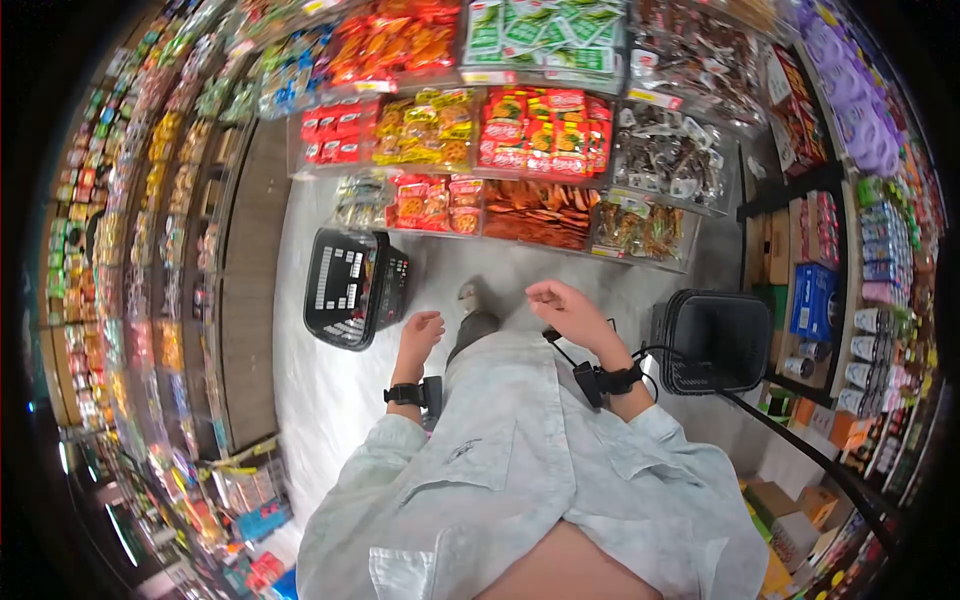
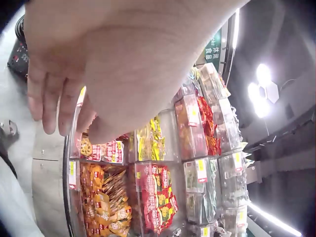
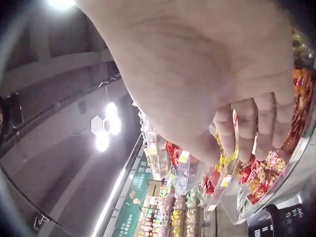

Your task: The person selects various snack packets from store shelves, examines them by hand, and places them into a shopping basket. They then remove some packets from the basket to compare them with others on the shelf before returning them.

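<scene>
Tiered clear snack bins (image 1: 550, 80) span the upper frame, apparently sorted by kind for easy picking, their front edges facing open grey floor (image 1: 325, 410). Nested black baskets (image 1: 725, 335), probably stacked to save room, stand centre right, and a black shopping basket (image 1: 388, 290) centre left. Between them, the left hand (image 1: 420, 337) and right hand (image 1: 570, 312) hover, fingers loosely bent and empty.
</scene>
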The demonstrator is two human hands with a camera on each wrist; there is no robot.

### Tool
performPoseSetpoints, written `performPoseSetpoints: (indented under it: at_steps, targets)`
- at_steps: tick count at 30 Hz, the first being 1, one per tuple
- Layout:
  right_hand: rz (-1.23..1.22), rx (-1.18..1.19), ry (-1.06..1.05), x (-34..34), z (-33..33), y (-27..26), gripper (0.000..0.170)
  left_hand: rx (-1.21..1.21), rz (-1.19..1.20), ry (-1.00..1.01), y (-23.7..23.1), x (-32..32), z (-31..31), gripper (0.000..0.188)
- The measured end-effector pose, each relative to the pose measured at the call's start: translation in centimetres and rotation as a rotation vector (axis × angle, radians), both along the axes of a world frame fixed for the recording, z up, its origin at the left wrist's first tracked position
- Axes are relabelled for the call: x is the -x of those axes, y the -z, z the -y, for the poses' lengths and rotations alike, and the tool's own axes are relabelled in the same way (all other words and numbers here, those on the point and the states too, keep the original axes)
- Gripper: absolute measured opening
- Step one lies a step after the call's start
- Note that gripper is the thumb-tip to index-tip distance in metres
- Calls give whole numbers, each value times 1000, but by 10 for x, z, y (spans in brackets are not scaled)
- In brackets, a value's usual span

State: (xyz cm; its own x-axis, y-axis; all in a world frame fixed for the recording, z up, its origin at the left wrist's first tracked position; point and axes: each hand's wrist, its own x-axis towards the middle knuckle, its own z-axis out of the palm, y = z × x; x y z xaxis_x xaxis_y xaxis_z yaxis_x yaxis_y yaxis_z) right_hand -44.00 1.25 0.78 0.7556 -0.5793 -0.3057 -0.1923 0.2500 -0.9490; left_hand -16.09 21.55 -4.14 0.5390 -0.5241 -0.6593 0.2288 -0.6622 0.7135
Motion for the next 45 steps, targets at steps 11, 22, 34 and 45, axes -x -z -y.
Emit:
performPoseSetpoints:
  at_steps: [11,22,34,45]
  targets:
    - [257,155,35,-94,-54,-98,22,83,124,40,5,-44,-95,34]
    - [855,812,-397,-226,-160,-310,25,201,-337,-595,44,-160,-224,33]
    - [945,726,-509,-295,-180,-301,18,234,-381,-686,47,-195,-252,33]
    - [1106,490,-601,-329,-90,-269,12,209,-288,-1057,43,-186,-277,33]
